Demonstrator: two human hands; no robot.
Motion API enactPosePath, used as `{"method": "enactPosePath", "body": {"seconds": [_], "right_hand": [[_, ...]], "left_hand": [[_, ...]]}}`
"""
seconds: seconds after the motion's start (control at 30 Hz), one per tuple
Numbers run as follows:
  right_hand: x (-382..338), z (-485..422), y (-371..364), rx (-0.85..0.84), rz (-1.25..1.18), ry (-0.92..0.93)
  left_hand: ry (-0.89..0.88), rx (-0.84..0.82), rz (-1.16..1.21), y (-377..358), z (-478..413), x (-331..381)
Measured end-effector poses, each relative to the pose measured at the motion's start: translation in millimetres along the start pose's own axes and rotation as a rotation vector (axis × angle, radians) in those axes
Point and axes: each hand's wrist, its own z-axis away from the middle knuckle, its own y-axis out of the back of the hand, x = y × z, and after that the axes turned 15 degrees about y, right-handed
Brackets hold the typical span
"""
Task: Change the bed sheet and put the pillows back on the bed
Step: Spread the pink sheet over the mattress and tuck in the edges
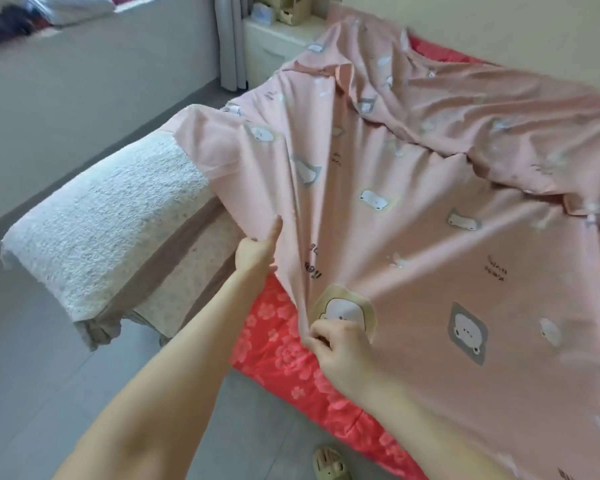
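- right hand (pixel 340 344): fingers curled, pinching the near edge of the pink sheet (pixel 430 237) beside a printed bear patch.
- left hand (pixel 257 252): farther along the same edge, gripping it; thumb on top of the cloth, fingers hidden beneath.
- pink sheet: bear print, spread crumpled over the bed. The held edge runs from the right hand away to the left hand, and creases fan from the right-hand pinch toward the far wall.
- red floral quilt (pixel 274 344): under the sheet, exposed along the near bed edge.
- white textured bench (pixel 101 220): just left of the bed, a sheet corner draped over its far end.
- bedside cabinet (pixel 274 43): beyond the bench.
- beige slipper (pixel 329 464): on the grey floor.
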Motion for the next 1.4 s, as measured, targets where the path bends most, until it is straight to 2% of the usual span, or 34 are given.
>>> {"method": "enactPosePath", "body": {"seconds": [0.17, 0.3, 0.37, 0.53, 0.67, 0.73, 0.8, 0.93, 1.07, 1.1, 1.2, 1.23, 1.3, 1.37, 1.4], "right_hand": [[-48.3, 30.8, -4.4, -0.212, -0.089, 0.059], [-57.1, 35.5, 28.6, 0.038, -0.208, -0.194], [-56.3, 33.9, 51.5, 0.068, -0.112, -0.208], [-82.6, 36.0, 71.5, -0.14, 0.034, -0.142], [-112.6, 40.5, 80.0, -0.387, 0.139, -0.205], [-122.8, 40.6, 82.8, -0.46, 0.213, -0.233], [-133.5, 34.4, 77.4, -0.366, 0.146, -0.223], [-165.0, -7.4, 41.0, -0.029, -0.235, -0.168], [-185.1, -57.3, 18.8, 0.092, -0.471, -0.027], [-183.9, -67.2, 17.3, 0.117, -0.469, -0.009], [-165.7, -94.9, 14.2, 0.212, -0.212, -0.016], [-156.7, -103.2, 14.5, 0.236, -0.164, -0.052], [-140.2, -119.0, 19.8, 0.25, -0.154, -0.113], [-129.1, -132.7, 32.5, 0.233, -0.174, -0.116], [-123.6, -138.7, 38.8, 0.22, -0.199, -0.118]], "left_hand": [[-0.149, 0.193, -0.276, 10.2, 2.5, 23.2], [-0.203, 0.269, -0.142, 39.1, 18.6, 34.9], [-0.241, 0.274, -0.048, 67.5, 31.5, 38.9], [-0.283, 0.193, 0.053, 142.5, 104.2, 18.4], [-0.355, 0.12, -0.023, 193.7, 177.3, -7.9], [-0.359, 0.077, -0.069, 206.3, 194.2, -20.4], [-0.375, 0.052, -0.097, 209.0, 202.4, -27.2], [-0.465, -0.043, -0.081, 188.0, 210.4, -18.5], [-0.572, -0.117, -0.119, 162.2, 210.7, 2.7], [-0.583, -0.134, -0.144, 159.3, 205.6, 8.3], [-0.621, -0.162, -0.281, 159.3, 183.3, 26.8], [-0.625, -0.12, -0.323, 160.1, 172.3, 33.7], [-0.595, 0.097, -0.413, 165.3, 145.4, 51.9], [-0.477, 0.295, -0.533, 175.5, 108.1, 71.3], [-0.39, 0.313, -0.575, 179.7, 89.4, 80.8]]}}
